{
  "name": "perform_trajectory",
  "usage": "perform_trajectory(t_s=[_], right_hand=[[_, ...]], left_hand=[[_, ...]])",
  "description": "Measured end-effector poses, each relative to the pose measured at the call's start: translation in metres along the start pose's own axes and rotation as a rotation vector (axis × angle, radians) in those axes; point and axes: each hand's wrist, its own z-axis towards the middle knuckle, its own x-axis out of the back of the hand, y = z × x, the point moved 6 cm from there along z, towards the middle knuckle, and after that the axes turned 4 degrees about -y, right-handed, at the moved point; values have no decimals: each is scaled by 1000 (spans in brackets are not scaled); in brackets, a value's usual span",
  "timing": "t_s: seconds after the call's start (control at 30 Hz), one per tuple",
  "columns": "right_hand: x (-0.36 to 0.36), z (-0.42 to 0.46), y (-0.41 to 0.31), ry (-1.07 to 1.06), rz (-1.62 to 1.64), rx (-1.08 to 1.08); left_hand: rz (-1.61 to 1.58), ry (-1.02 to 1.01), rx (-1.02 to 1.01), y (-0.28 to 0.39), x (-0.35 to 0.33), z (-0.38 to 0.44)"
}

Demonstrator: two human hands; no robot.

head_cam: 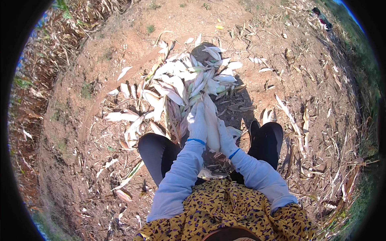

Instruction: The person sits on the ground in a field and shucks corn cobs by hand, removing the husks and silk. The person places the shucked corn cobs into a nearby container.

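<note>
Between my knees, a pale ear of corn in its husk (213, 128) lies lengthwise between my two hands. My left hand (197, 120), in a white knit glove with a blue cuff edge, grips it along its left side near the far end. My right hand (225, 140), gloved the same way, rests against its right side near the close end. The fingers of both hands are partly hidden. Just beyond my hands spreads a pile of pale corn husks (178, 78), perhaps with ears among them. Dry husk leaves (176, 117) lie beside my left hand.
Dry corn stalks (57, 57) stand along the left. Scattered husks (122, 116) and stalk pieces (291, 120) cover the brown soil. A yellow corn piece (219, 27) lies farther out. My bent knees (158, 150) flank the work. A dark bundle or figure (322, 19) is at the upper right.
</note>
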Motion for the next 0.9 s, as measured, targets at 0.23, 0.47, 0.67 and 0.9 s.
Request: perform_trajectory(t_s=[0.23, 0.47, 0.67, 0.9], right_hand=[[3, -5, 28, 108, 319, -190], [-17, 7, 32, -38, 285, -130], [-39, -3, -1, -136, 301, -99], [-36, 5, -7, -72, 307, -139]], left_hand=[[-241, 195, -39, -19, 20, -7], [470, 231, -176, -21, 33, -11], [461, -80, -38, 17, 0, -30], [435, -83, -115, 37, 6, -46]])
